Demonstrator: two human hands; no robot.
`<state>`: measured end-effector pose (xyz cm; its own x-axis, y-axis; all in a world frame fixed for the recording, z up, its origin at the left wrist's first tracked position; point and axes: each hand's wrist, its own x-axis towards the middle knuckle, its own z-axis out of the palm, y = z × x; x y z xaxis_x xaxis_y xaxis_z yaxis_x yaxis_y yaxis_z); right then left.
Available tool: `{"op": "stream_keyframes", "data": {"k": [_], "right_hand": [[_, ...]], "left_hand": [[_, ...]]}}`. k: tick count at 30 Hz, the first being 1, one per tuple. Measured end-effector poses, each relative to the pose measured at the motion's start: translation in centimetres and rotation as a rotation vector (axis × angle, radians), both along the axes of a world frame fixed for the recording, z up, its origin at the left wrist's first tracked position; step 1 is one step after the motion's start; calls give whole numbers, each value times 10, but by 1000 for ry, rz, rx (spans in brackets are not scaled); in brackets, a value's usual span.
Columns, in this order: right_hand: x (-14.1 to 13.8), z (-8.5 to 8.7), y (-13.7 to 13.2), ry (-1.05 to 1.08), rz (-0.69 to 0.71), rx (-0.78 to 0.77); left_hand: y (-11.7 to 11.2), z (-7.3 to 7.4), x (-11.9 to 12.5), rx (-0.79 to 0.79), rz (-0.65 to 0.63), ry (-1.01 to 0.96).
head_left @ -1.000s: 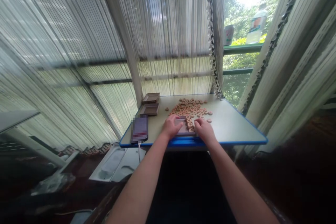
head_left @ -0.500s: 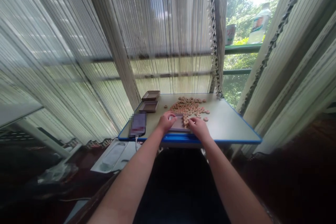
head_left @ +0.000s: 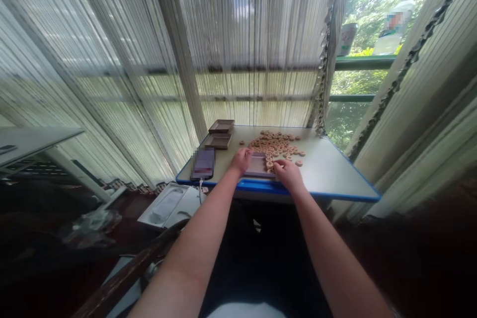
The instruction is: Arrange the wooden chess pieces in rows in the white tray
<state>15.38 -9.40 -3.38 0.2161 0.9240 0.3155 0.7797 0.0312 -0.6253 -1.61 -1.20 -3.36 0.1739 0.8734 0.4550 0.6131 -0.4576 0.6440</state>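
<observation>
The shallow tray (head_left: 256, 165) lies at the desk's (head_left: 331, 176) near edge, a row of xiangqi pieces (head_left: 269, 161) along its right side, left hand (head_left: 240, 160) at its left, right hand (head_left: 289, 174) beside the row, fingers' closure indeterminable from here.

The table (head_left: 330, 171) leaves passage at right, but scattered discs (head_left: 275, 146) block beyond the tray (head_left: 257, 164).

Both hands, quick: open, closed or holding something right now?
Left hand: curled at the left side of the tray; whether it holds anything cannot be told.
Right hand: bent at the tray's right, beside round pieces; grip cannot be told.
</observation>
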Motion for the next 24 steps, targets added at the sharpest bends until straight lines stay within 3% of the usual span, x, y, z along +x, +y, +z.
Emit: {"op": "stream_keyframes", "data": {"k": [5, 8, 14, 19, 24], "right_hand": [[5, 7, 6, 48, -60, -90], [20, 19, 20, 40, -20, -143], [59, 39, 71, -240, 0, -125], [88, 34, 118, -470, 29, -180], [94, 25, 158, -525, 231, -168]], "left_hand": [[14, 21, 1, -168, 120, 98], [31, 38, 13, -164, 144, 149], [82, 59, 45, -245, 13, 258], [114, 45, 44, -181, -84, 316], [126, 24, 33, -199, -194, 300]]}}
